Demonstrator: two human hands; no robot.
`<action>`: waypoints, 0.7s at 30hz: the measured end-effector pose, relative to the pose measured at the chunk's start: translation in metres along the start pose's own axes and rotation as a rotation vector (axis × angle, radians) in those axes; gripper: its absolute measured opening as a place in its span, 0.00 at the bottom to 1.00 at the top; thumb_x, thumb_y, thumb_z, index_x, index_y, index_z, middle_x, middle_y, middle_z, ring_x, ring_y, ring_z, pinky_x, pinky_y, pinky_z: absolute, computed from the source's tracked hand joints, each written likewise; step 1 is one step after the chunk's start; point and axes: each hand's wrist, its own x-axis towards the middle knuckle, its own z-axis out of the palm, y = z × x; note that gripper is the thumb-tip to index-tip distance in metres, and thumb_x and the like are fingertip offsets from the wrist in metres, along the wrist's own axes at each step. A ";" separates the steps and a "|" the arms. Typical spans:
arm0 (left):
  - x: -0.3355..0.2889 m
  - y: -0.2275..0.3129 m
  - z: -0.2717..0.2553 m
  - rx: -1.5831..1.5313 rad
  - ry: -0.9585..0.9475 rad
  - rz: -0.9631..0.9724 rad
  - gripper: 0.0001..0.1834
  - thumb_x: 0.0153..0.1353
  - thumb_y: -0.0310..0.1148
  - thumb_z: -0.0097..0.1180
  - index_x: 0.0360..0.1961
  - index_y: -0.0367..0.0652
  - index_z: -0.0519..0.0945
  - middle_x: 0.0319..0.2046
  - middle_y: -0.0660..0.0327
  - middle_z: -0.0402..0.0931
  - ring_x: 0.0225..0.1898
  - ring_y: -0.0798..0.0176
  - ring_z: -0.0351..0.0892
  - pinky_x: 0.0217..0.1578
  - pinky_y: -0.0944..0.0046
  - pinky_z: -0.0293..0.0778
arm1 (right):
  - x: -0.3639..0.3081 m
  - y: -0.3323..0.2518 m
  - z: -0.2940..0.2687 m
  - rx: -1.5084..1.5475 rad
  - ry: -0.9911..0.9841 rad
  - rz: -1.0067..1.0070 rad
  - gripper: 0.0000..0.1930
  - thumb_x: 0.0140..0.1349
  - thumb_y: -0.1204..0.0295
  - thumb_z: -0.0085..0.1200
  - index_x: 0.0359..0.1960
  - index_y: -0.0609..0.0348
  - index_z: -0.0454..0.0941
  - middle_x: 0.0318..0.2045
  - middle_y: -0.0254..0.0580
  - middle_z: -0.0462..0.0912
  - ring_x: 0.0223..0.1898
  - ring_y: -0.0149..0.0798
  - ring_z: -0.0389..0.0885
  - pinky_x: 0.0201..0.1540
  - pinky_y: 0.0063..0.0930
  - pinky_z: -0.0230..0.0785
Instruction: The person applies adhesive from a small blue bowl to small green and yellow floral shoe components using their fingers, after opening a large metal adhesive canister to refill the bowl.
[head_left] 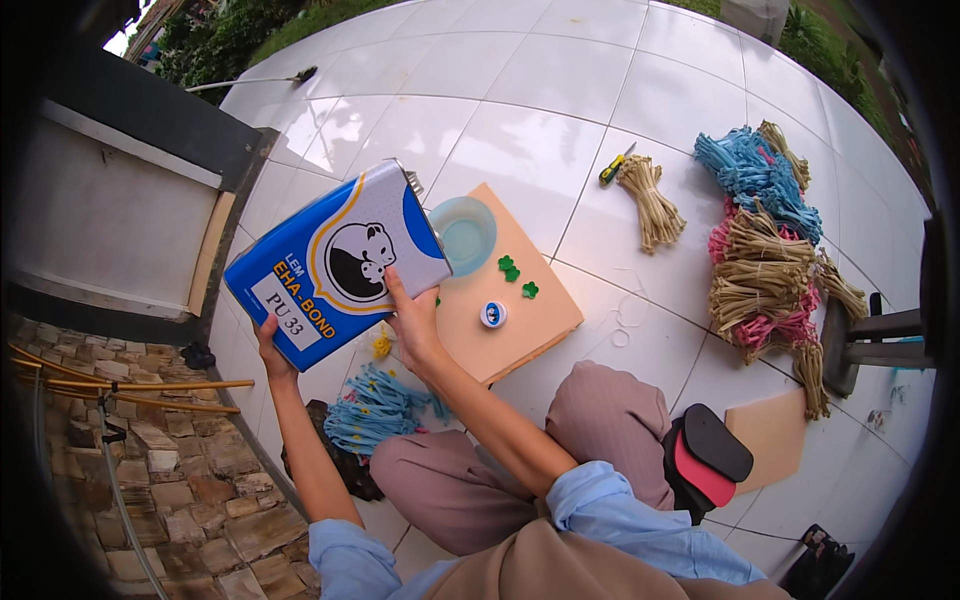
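Observation:
Between my two hands is a large rectangular metal glue can (400, 255), blue and white, tilted with its top end toward the upper right. My left hand (275, 345) grips its lower edge near the bottom corner. Along the can's right side, my right hand (412, 318) supports it, the index finger lying on the printed face. The can's top end partly covers a translucent pale bowl (472, 235), which stands on a tan board (545, 335). Also on the board are small green flower-shaped pieces (529, 290) and a small round white tub (493, 315). Whether anything pours out is hidden.
Bundled beige cords (760, 255) and blue cords (760, 175) are piled at the right. A loose beige bundle (652, 205) lies beside a yellow-and-black-handled tool (612, 170). More blue cords (375, 410) lie by my left knee, black and red pads (710, 455) by my right.

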 end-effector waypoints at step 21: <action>0.005 0.015 -0.007 0.035 -0.017 0.030 0.37 0.52 0.44 0.53 0.59 0.36 0.58 0.49 0.50 0.70 0.46 0.56 0.74 0.46 0.61 0.73 | -0.011 -0.010 0.012 0.091 -0.015 -0.029 0.40 0.58 0.61 0.56 0.62 0.54 0.40 0.59 0.48 0.57 0.60 0.42 0.59 0.57 0.37 0.58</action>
